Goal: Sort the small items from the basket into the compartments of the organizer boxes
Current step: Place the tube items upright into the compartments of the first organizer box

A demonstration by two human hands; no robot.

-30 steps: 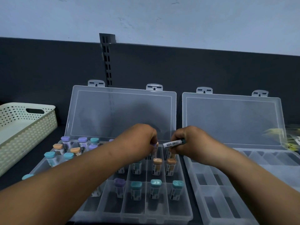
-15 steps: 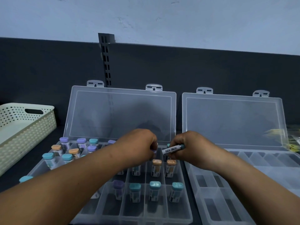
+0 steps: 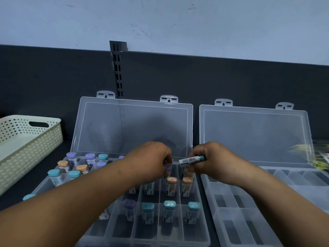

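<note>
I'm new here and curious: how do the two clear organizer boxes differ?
The left organizer box holds many capped vials standing in its compartments; the right organizer box shows only bare compartments. The left hand and right hand each grip a vial at the left box, not the right one. Both are clear plastic with lids propped open.

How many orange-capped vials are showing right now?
4 orange-capped vials, all in the left organizer box: two near its far-left corner; two side by side just nearer than the left hand and right hand. Others may be hidden.
</note>
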